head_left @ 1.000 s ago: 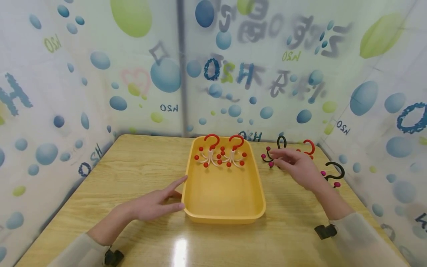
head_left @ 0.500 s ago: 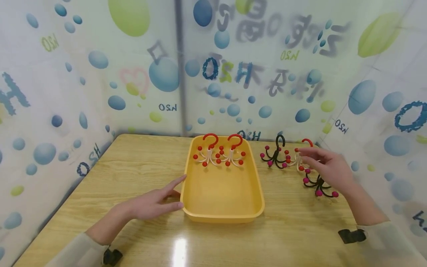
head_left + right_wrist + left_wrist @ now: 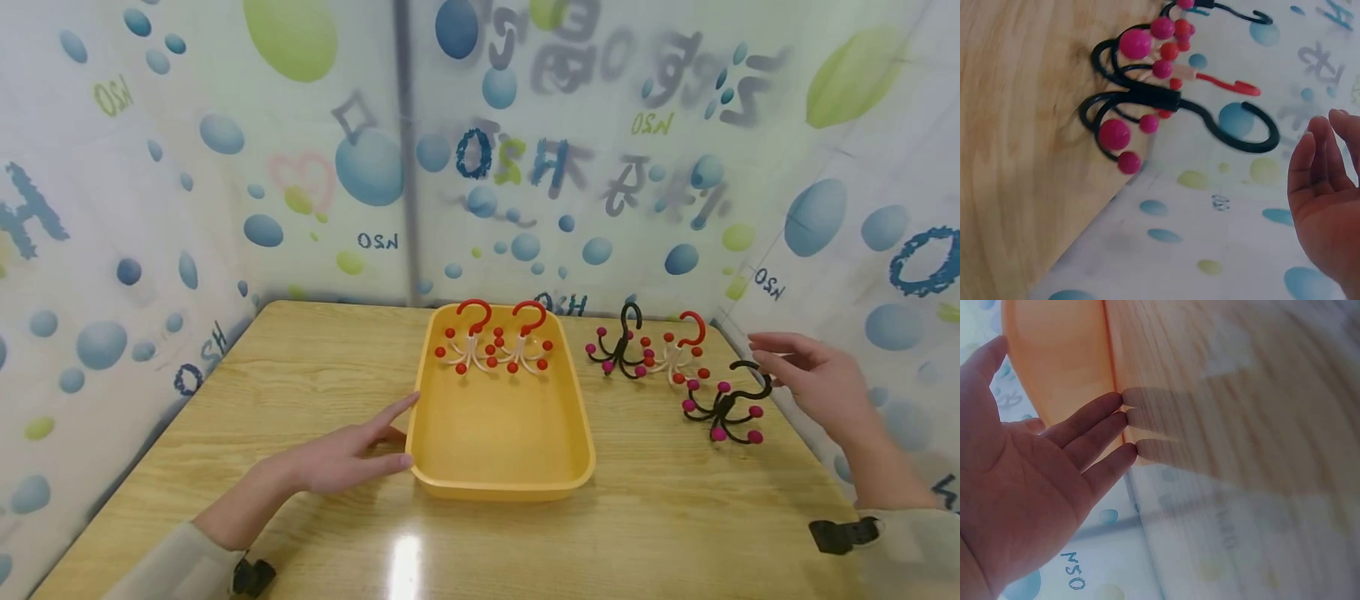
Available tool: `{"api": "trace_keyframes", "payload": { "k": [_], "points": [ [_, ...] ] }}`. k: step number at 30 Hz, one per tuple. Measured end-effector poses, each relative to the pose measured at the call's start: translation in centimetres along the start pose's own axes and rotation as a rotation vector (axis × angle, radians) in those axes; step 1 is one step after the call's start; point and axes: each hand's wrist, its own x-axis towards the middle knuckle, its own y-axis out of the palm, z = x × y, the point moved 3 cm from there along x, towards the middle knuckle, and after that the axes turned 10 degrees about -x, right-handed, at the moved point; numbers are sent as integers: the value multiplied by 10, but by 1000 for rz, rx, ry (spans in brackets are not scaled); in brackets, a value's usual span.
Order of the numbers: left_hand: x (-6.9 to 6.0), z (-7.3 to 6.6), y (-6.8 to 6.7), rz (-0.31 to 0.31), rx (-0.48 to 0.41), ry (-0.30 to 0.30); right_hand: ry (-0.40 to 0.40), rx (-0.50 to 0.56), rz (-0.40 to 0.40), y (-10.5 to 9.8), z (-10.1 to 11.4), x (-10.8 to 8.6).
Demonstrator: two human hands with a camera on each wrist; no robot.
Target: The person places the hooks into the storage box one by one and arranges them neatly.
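Observation:
My left hand (image 3: 341,460) touches the left side of a yellow plastic tray (image 3: 501,493) with spread, fairly straight fingers; the left wrist view shows the palm (image 3: 1029,481) facing the camera. Two white hook hangers with red hooks and red balls, one on the left (image 3: 471,352) and one on the right (image 3: 522,350), stand at the tray's far end. My right hand (image 3: 825,387) hovers beside the hook of the nearer black hanger with magenta balls (image 3: 724,407). In the right wrist view a gap separates its loosely bent fingers from that black hook (image 3: 1260,147); nothing is held.
Right of the tray, another black hanger (image 3: 619,354) and a red-hooked white one (image 3: 675,358) stand close together on the wooden table (image 3: 322,358). Patterned curtains (image 3: 300,125) enclose the table's back and sides.
My right hand has moved rightward, from the far black hanger past the white one to beside the nearer black hanger's hook. The left hand stays at the tray.

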Motion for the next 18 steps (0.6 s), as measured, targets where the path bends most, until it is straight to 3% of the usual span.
{"api": "trace_keyframes", "payload": {
  "k": [9, 18],
  "points": [
    [1, 1, -1, -2, -1, -16, 47, -12, 23, 2, -30, -1],
    [3, 4, 0, -5, -1, -30, 71, -28, 69, 13, -44, -3]
  ]
}}
